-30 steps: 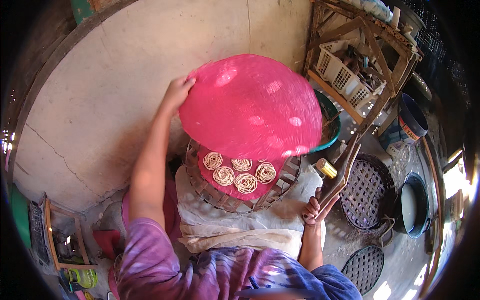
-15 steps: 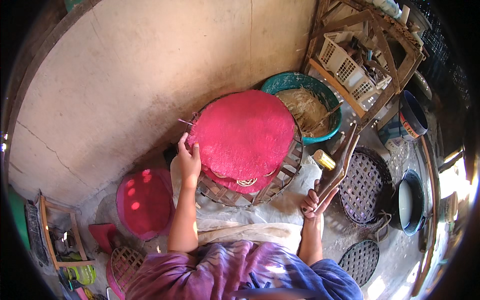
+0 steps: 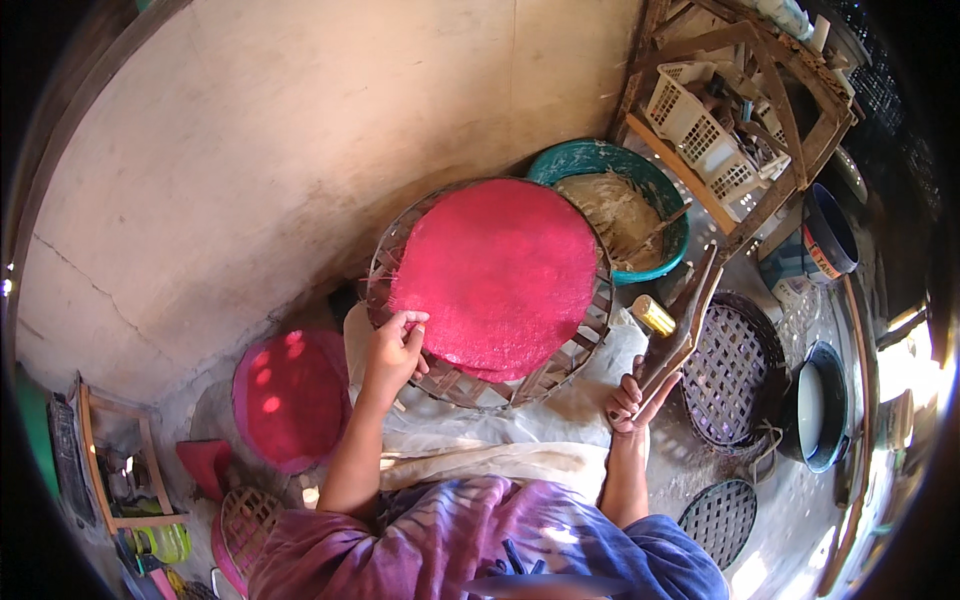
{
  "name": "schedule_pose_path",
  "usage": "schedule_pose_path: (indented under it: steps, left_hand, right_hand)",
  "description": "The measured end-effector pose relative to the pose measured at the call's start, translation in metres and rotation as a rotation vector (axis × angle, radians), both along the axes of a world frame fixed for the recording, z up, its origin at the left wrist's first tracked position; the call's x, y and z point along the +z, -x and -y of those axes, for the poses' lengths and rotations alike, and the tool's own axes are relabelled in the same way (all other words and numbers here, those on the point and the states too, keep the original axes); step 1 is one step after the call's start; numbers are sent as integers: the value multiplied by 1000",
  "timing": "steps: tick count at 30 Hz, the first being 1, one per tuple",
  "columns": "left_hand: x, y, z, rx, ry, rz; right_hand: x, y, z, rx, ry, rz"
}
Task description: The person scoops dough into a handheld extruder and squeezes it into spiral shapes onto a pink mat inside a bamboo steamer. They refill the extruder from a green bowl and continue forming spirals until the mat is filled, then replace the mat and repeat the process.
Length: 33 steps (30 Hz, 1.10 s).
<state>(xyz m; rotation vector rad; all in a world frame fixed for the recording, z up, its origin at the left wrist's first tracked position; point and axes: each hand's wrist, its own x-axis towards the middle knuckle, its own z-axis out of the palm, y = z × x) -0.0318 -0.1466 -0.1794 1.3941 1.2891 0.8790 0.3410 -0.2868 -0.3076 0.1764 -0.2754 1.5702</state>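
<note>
My left hand pinches the lower-left edge of a round pink cloth. The cloth lies on a woven round tray, which rests over whitish sheeting; the pale coiled strands seen earlier are hidden under it. On the right, my right hand grips a long wooden lever-like tool, beside which is a gold-coloured cylinder.
Behind the tray are a teal basin of beige paste and a wooden rack with a white crate. Right are a dark woven tray, a water basin and a bucket. At left are a red round mat and a small wooden frame.
The pink cloth has come down from the raised position onto the tray, covering the coils. My left hand has dropped with it and moved right along its near edge. The right hand stays on the tool.
</note>
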Motion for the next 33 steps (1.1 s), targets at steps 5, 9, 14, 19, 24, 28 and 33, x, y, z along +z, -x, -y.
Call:
schedule_pose_path:
  steps: [5, 9, 14, 19, 24, 28, 33]
  left_hand:
    - [-2, -2, 7, -1, 58, -69]
    - [35, 14, -4, 57, -435, -456]
    - [117, 9, -46, -61, -441, 189]
    - [149, -48, -74, -413, -198, 1041]
    - [135, -12, -142, -570, 70, 1532]
    - [75, 13, -180, -64, 56, 1591]
    - [19, 31, -198, 174, 203, 1712]
  right_hand:
    - [-2, -1, 0, 4, 44, 37]
    - [26, 0, 5, -28, 114, 164]
    - [111, 9, 2, 125, 120, 682]
    - [197, 54, -51, 361, 33, 1329]
    - [256, 96, -131, 603, 163, 1589]
    - [255, 136, -186, 631, 253, 1917]
    - [249, 164, -219, 688, 202, 2187]
